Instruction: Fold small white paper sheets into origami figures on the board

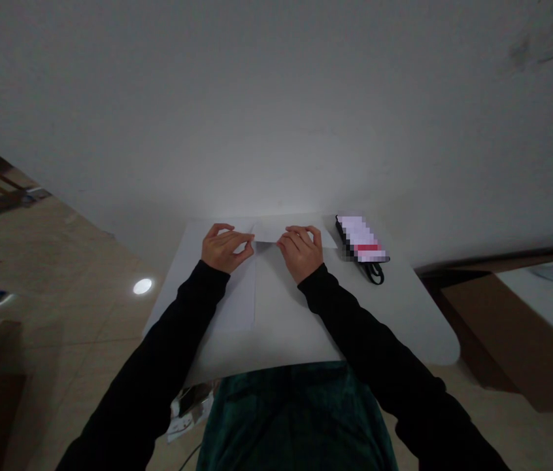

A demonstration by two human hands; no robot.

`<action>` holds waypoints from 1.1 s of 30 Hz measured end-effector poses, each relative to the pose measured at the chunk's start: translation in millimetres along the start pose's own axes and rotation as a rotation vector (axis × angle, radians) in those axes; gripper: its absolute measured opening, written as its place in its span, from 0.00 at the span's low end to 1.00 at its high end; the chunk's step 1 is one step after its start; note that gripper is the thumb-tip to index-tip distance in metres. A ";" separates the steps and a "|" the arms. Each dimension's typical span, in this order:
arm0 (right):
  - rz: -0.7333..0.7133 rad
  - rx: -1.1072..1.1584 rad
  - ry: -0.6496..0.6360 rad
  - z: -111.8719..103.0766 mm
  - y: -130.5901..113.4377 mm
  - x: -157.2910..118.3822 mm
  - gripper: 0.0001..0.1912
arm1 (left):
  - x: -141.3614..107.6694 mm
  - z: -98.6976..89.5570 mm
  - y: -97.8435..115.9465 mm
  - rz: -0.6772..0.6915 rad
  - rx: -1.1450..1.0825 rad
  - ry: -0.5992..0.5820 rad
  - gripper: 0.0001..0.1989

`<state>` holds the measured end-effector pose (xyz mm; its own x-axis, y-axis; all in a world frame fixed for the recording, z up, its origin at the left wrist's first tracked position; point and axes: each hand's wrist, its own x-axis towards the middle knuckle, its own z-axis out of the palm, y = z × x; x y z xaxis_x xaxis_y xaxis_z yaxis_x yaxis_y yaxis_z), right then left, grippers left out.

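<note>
A white sheet of paper (267, 230) is held slightly above the far part of the table, its near edge running between both hands. My left hand (227, 248) pinches that edge at its left side, thumb and fingertips together. On the right, my right hand (302, 250) grips the same edge with bent fingers, and the paper's right corner shows past it. Beneath my left hand and forearm lies another white sheet (240, 304), flat on the left half of the table.
The white table (379, 327) stands against a pale wall (276, 118). A phone (362, 239) with a black strap (375, 273) lies right of my right hand. A brown box (516, 333) stands on the floor at right. Below the table's left side are loose items (191, 412).
</note>
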<state>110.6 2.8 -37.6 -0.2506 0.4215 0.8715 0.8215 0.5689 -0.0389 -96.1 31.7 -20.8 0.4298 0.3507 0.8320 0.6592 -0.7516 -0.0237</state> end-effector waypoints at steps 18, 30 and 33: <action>-0.014 -0.023 0.019 1.0 0.9 -1.8 0.07 | 6.1 -2.4 11.9 0.138 0.013 -0.194 0.11; 0.011 0.093 0.014 0.2 -2.5 -0.1 0.07 | 4.1 10.1 28.5 -0.055 -0.107 -0.241 0.09; 0.038 0.069 0.046 0.2 7.1 -1.6 0.07 | 3.6 7.0 18.0 -0.046 -0.028 -0.204 0.09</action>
<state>116.8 6.3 -39.3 -0.1950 0.4122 0.8900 0.7924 0.6010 -0.1048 -78.3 23.3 -22.1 0.5176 0.4890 0.7021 0.6648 -0.7464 0.0298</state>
